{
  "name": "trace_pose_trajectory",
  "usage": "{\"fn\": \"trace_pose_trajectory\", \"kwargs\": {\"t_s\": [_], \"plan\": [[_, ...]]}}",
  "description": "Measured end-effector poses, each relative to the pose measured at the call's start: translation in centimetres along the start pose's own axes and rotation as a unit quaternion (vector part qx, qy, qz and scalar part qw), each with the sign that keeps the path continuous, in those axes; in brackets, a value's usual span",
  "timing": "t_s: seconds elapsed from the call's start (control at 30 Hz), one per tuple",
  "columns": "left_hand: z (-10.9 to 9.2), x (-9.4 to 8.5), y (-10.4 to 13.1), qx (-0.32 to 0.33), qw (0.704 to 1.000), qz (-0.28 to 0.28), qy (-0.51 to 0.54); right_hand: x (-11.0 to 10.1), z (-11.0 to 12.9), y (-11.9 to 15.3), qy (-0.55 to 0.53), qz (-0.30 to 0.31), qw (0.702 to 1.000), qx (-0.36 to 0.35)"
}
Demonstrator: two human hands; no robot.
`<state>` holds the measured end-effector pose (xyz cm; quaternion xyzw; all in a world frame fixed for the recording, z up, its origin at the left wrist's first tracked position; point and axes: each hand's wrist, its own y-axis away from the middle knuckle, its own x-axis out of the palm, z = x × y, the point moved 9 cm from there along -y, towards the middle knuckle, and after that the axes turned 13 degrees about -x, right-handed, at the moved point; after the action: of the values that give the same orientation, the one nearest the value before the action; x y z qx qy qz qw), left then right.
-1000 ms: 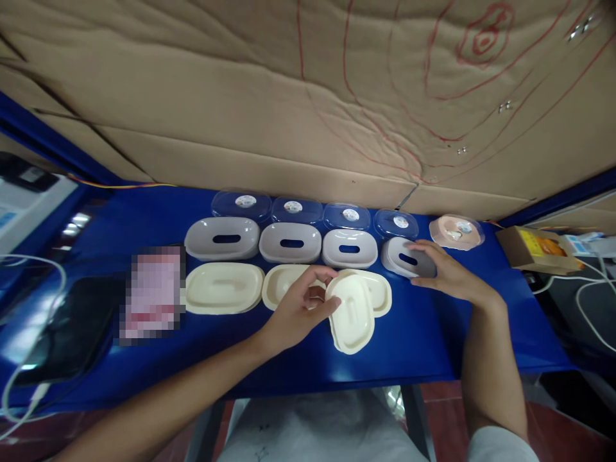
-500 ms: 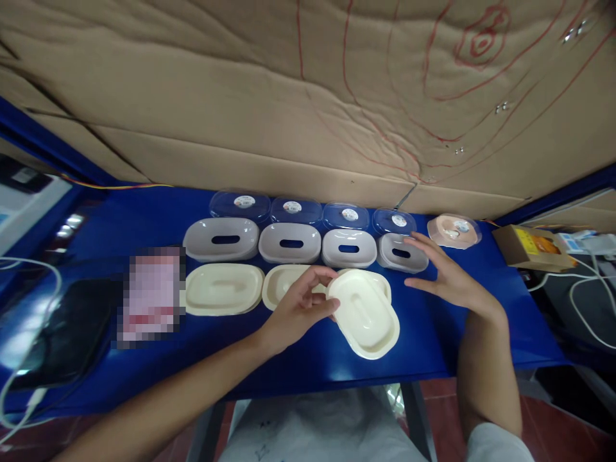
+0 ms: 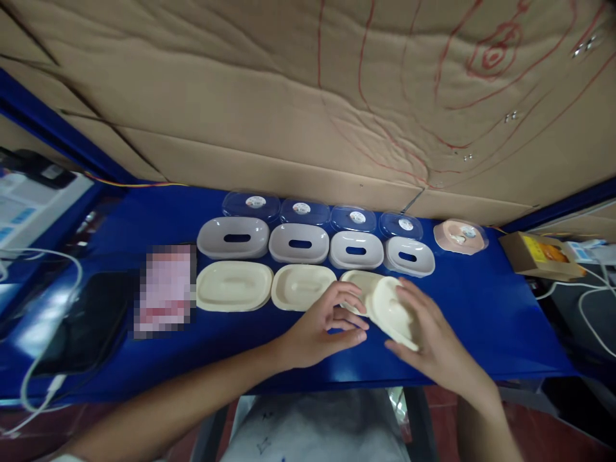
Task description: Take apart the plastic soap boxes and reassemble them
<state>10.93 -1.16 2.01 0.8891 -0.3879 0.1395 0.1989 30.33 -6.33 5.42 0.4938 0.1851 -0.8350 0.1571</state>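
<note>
A cream oval dish [image 3: 389,308] is tilted in my right hand [image 3: 433,337], its right edge between my thumb and fingers. Just left of it, my left hand [image 3: 327,327] is open, fingers curved and apart, not touching the dish. Another cream dish [image 3: 355,280] lies on the table partly behind both. Further left in the same row are two more cream dishes, a middle one [image 3: 296,287] and a left one [image 3: 234,285]. Behind them runs a row of several grey oval containers [image 3: 356,260], each with a dark slot in its base.
Clear oval lids [image 3: 356,220] with round stickers line the back of the blue table [image 3: 486,321] below a cardboard wall [image 3: 216,109]. At right are a peach container [image 3: 459,237] and a cardboard box [image 3: 541,256]. A blurred-out pink item [image 3: 166,289] and a black device [image 3: 89,324] lie left.
My right hand has come down from beside the rightmost grey container and taken the cream dish. My left hand has let go of it. The dish has shifted right and tilted.
</note>
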Motion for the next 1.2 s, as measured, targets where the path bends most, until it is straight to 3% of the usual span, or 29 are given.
{"fn": "trace_pose_trajectory", "kwargs": {"t_s": [0.1, 0.17, 0.27, 0.33, 0.53, 0.73, 0.83, 0.93, 1.0, 1.03, 1.13, 1.2], "plan": [[-1.7, 0.4, 1.0, 0.099, 0.973, -0.048, -0.204, -2.8, -4.7, 4.0, 0.048, -0.044, 0.995, 0.081], [-2.6, 1.8, 2.0, 0.195, 0.903, -0.065, -0.376, -3.4, -7.1, 6.3, 0.063, -0.045, 0.99, 0.114], [-1.7, 4.3, 2.8, 0.288, 0.777, -0.038, -0.558, -2.1, -8.8, 7.9, 0.056, 0.007, 0.991, 0.118], [-0.8, 4.9, 2.8, 0.301, 0.737, -0.03, -0.604, -1.2, -8.9, 7.9, 0.054, 0.024, 0.993, 0.099], [0.0, 4.5, 2.0, 0.279, 0.725, -0.021, -0.629, -0.9, -8.0, 6.1, 0.085, -0.017, 0.995, 0.047], [0.4, 4.2, 1.8, 0.272, 0.714, -0.023, -0.644, -0.2, -7.0, 4.9, 0.026, -0.029, 0.999, 0.017], [0.6, 4.2, 1.9, 0.28, 0.7, -0.025, -0.657, -1.3, -7.2, 4.6, 0.007, -0.028, 0.999, 0.019], [0.6, 4.2, 2.0, 0.284, 0.682, -0.033, -0.673, -5.2, -10.1, 3.9, 0.021, -0.098, 0.993, 0.054], [0.6, 4.1, 1.9, 0.282, 0.675, -0.038, -0.68, -8.3, -13.5, 3.0, 0.069, -0.15, 0.983, 0.08], [0.6, 4.0, 1.9, 0.281, 0.673, -0.039, -0.683, -9.2, -15.7, 2.4, 0.107, -0.146, 0.978, 0.104], [0.6, 3.9, 1.8, 0.285, 0.671, -0.044, -0.683, -10.4, -21.8, 0.5, 0.168, -0.112, 0.964, 0.173], [0.7, 3.9, 1.8, 0.286, 0.669, -0.046, -0.684, -10.4, -24.2, -0.2, 0.188, -0.112, 0.956, 0.197]]}}
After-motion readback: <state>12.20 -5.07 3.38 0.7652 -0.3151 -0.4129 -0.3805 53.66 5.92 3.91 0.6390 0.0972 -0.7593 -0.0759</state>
